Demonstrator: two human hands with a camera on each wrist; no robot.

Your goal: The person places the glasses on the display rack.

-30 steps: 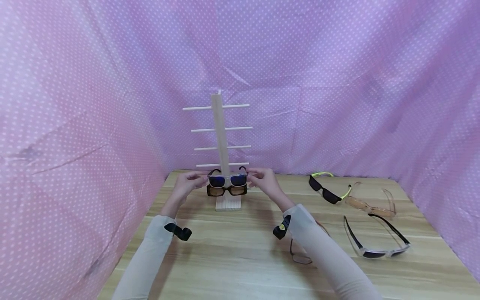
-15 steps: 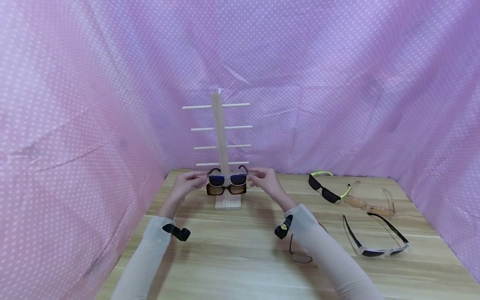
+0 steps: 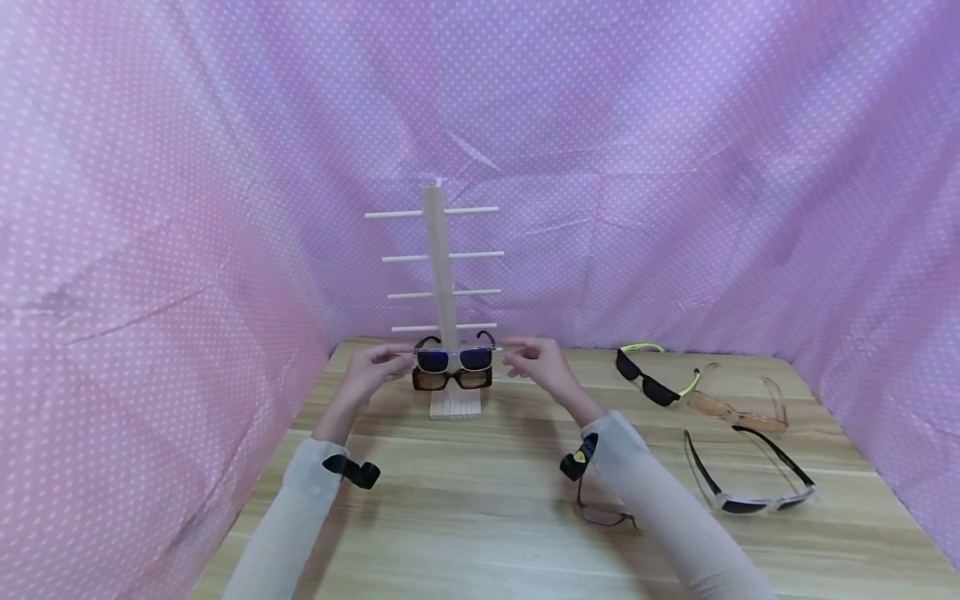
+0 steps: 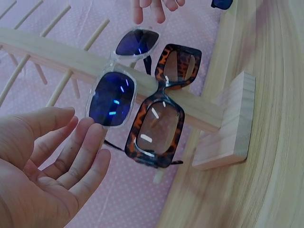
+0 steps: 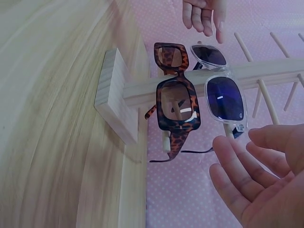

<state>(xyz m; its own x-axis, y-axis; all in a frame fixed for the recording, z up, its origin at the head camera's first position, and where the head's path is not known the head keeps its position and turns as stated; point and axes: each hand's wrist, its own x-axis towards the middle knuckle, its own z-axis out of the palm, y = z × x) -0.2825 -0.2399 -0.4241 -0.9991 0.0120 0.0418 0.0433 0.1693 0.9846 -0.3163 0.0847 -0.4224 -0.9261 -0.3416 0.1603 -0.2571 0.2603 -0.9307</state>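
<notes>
Clear-framed sunglasses [image 3: 453, 360] with blue lenses hang on a wooden display stand [image 3: 438, 267], right above tortoiseshell sunglasses [image 4: 159, 126] on its lowest part. My left hand [image 3: 372, 371] is beside the clear frame's left side, fingers loosely bent and thumb apart; in the left wrist view its fingertips lie by the frame's edge, and whether they touch is unclear. On the other side, my right hand [image 5: 266, 166] is spread a little away from the clear frame, with nothing between thumb and fingers. Both pairs face forward, their temples pointing back.
To the right on the wooden table [image 3: 480, 533] lie black sunglasses with yellow-green temples [image 3: 648, 379], amber-framed glasses [image 3: 738, 412] and clear-framed sunglasses with black temples [image 3: 765, 504]. Thin-rimmed glasses [image 3: 603, 517] are partly under my right forearm. A pink dotted cloth [image 3: 600, 167] surrounds the table.
My right hand has drawn slightly to the right, away from the blue-lens sunglasses, its fingers loosening. The left hand and the sunglasses on the stand have hardly moved.
</notes>
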